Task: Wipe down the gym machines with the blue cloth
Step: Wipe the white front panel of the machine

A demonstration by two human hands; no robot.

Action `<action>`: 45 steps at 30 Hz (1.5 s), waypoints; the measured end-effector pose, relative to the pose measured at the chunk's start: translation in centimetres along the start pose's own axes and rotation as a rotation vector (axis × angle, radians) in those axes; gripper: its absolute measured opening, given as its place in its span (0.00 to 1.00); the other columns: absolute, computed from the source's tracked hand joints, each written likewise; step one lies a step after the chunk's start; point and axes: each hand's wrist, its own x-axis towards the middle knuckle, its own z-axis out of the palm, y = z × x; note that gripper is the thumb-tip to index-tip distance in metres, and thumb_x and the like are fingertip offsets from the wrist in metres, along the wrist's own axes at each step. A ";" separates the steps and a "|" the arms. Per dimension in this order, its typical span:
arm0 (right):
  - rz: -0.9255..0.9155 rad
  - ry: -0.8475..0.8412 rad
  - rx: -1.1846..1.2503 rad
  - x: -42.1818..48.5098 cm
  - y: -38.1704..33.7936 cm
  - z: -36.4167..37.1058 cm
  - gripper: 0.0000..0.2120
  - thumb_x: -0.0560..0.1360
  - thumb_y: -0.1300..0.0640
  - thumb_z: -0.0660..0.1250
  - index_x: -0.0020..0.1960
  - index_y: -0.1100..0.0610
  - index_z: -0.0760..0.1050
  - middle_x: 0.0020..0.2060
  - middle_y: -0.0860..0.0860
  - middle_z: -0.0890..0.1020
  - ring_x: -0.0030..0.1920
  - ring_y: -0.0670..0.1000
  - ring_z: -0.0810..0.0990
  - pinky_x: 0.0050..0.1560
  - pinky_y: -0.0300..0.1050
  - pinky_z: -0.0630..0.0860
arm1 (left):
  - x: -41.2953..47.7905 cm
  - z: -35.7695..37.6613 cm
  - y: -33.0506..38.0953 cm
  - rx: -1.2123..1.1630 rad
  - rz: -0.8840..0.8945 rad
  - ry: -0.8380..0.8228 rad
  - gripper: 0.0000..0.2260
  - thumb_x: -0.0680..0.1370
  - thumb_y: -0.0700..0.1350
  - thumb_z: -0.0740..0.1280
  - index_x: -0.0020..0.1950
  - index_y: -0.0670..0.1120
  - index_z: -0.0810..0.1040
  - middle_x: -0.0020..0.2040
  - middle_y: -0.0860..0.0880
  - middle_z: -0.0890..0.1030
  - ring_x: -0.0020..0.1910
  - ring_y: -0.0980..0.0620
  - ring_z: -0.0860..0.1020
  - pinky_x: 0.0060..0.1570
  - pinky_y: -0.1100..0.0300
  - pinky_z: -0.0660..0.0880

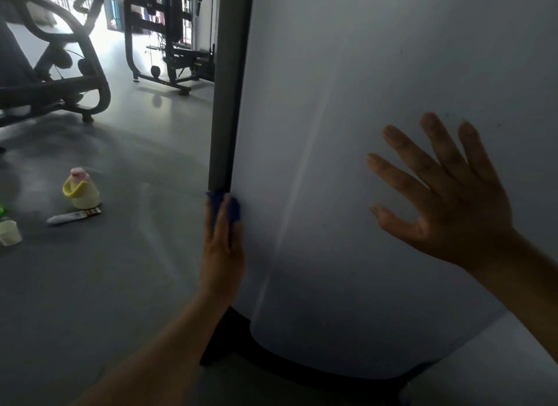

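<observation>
The left hand [222,248] reaches up from the near centre and presses the blue cloth [233,209] against the lower part of an upright grey post [228,103]. This post runs along the left edge of a gym machine's tall white panel [347,133]. The fingers lie fairly straight up the post with the cloth bunched beneath and between them, and blue shows at the fingertips and on the side towards the panel. The right hand [447,206] is raised at the right in front of the white panel, palm turned to it, fingers straight and spread wide, holding nothing. Whether it touches the panel cannot be told. Below the left wrist the machine's black base [229,336] meets the grey floor [105,284]. On the floor to the left, well apart from the post, stands a yellow jug [83,191] with a pink cap. A white tube [74,216] lies just in front of the jug, and a small white cup [9,232] sits near the left edge. Farther off, a dark curved-frame exercise machine [60,82] stands at the far left, and a black cable rack [169,43] stands beyond it against bright windows.
</observation>
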 end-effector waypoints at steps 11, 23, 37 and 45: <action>-0.008 -0.005 0.001 0.0 0.1 0.1 0.34 0.81 0.41 0.73 0.82 0.54 0.71 0.82 0.57 0.69 0.83 0.67 0.65 0.78 0.73 0.65 | -1.7 0.4 -1.7 0.099 -0.347 -0.007 0.25 0.90 0.56 0.53 0.84 0.73 0.48 0.90 0.50 0.52 0.89 0.47 0.49 0.86 0.39 0.42; 0.007 -0.014 -0.007 -0.3 -0.1 0.5 0.35 0.81 0.43 0.73 0.83 0.54 0.69 0.83 0.57 0.68 0.83 0.68 0.63 0.79 0.75 0.62 | -2.0 1.6 2.9 0.014 -0.057 -0.057 0.26 0.90 0.59 0.53 0.87 0.68 0.49 0.89 0.62 0.45 0.89 0.55 0.43 0.87 0.45 0.45; -0.007 -0.170 0.407 -0.2 -7.8 1.1 0.30 0.85 0.48 0.69 0.83 0.58 0.68 0.85 0.56 0.64 0.86 0.60 0.58 0.84 0.67 0.54 | -2.7 3.0 11.8 -0.108 0.511 -0.296 0.51 0.83 0.43 0.74 0.89 0.47 0.35 0.90 0.48 0.49 0.88 0.41 0.55 0.84 0.38 0.61; -0.037 -0.182 0.182 -2.0 -12.0 4.0 0.27 0.89 0.54 0.60 0.86 0.56 0.63 0.86 0.54 0.60 0.87 0.60 0.55 0.86 0.65 0.52 | -0.6 0.2 10.2 -0.106 0.477 -0.410 0.63 0.75 0.40 0.82 0.88 0.50 0.32 0.90 0.51 0.39 0.89 0.46 0.48 0.80 0.34 0.66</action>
